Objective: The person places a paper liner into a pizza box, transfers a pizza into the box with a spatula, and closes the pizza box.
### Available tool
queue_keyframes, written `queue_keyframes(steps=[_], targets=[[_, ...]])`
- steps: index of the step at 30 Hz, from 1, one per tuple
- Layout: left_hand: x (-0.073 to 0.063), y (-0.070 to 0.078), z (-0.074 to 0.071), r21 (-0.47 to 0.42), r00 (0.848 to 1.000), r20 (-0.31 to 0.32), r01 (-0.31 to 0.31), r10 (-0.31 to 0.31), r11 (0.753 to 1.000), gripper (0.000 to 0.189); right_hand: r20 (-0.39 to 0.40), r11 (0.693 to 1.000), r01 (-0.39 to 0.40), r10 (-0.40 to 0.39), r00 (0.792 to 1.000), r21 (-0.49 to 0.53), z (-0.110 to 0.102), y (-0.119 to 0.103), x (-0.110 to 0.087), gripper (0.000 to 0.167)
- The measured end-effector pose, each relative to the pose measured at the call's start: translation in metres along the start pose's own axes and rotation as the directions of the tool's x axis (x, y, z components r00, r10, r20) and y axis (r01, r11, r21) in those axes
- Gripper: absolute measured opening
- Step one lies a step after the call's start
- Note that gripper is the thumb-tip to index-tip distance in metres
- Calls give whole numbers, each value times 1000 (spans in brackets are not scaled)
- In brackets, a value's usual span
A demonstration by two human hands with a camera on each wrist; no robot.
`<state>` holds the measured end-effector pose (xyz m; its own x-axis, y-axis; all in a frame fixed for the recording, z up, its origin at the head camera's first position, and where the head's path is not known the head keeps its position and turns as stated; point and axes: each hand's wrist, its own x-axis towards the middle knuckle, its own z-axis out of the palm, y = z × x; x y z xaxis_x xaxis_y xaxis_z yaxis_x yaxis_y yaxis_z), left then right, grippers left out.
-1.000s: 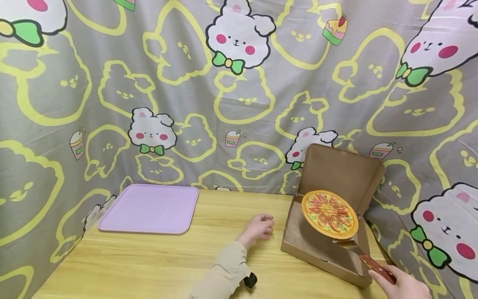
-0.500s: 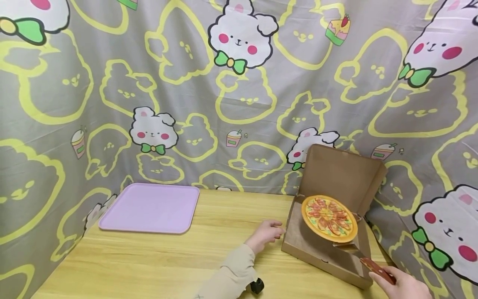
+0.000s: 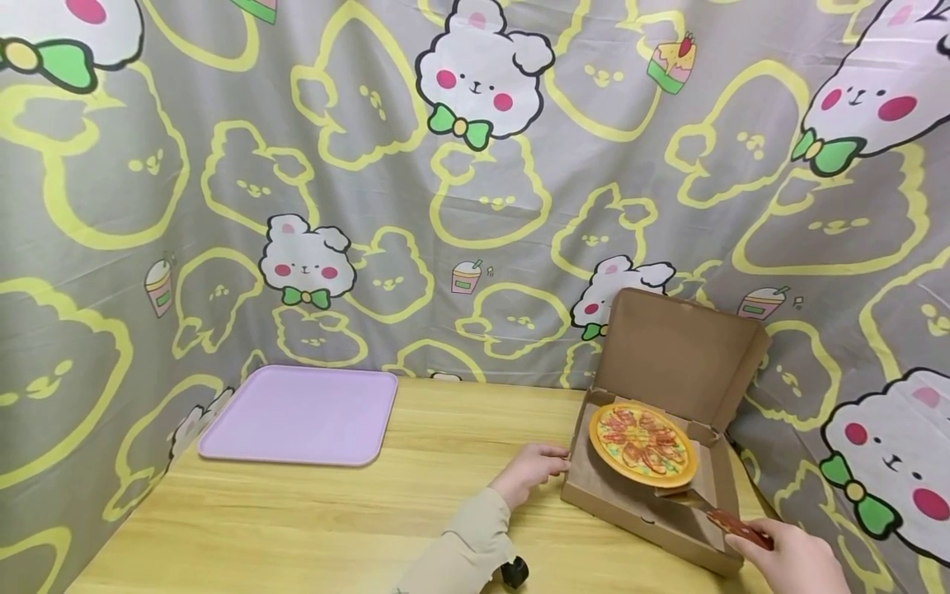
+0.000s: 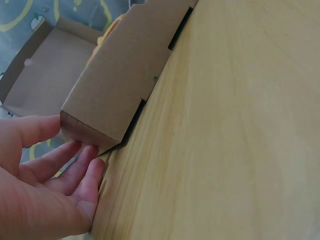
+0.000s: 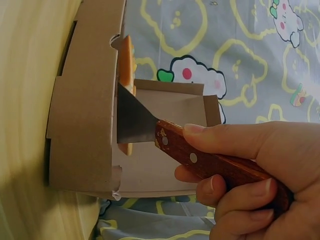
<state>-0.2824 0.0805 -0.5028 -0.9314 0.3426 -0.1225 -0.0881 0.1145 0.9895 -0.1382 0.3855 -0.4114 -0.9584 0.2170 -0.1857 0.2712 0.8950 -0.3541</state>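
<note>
- On the right of the table (image 3: 297, 511), pizza (image 3: 642, 445) over the base of the open box (image 3: 675, 355), spatula (image 3: 740, 529) under its near edge.
- Right hand (image 3: 797, 554): wrapped around the wooden handle.
- Left hand (image 3: 530, 473): fingers loosely spread, touching the box's left side.

Box lid (image 3: 679, 355) blocks far side.

Curtained-off corner, room type unclear: rabbit-print cloth (image 3: 416, 194) behind, beside wood-grain tabletop (image 3: 319, 520).
</note>
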Motion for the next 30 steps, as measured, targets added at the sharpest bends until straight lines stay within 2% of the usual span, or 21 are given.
queue_keyframes(steps=[6, 17, 30], targets=[[2, -1, 0, 14, 1000, 6, 1, -1, 1000, 33, 2, 999, 39, -39, 999, 2, -2, 0, 5, 44], [1, -1, -1, 26, 1000, 15, -10, 10, 1000, 33, 40, 999, 43, -42, 998, -14, 1, 5, 13, 33], [-3, 0, -1, 23, 1000, 21, -2, 2, 1000, 35, 11, 993, 108, -108, 994, -44, -6, -7, 18, 21]])
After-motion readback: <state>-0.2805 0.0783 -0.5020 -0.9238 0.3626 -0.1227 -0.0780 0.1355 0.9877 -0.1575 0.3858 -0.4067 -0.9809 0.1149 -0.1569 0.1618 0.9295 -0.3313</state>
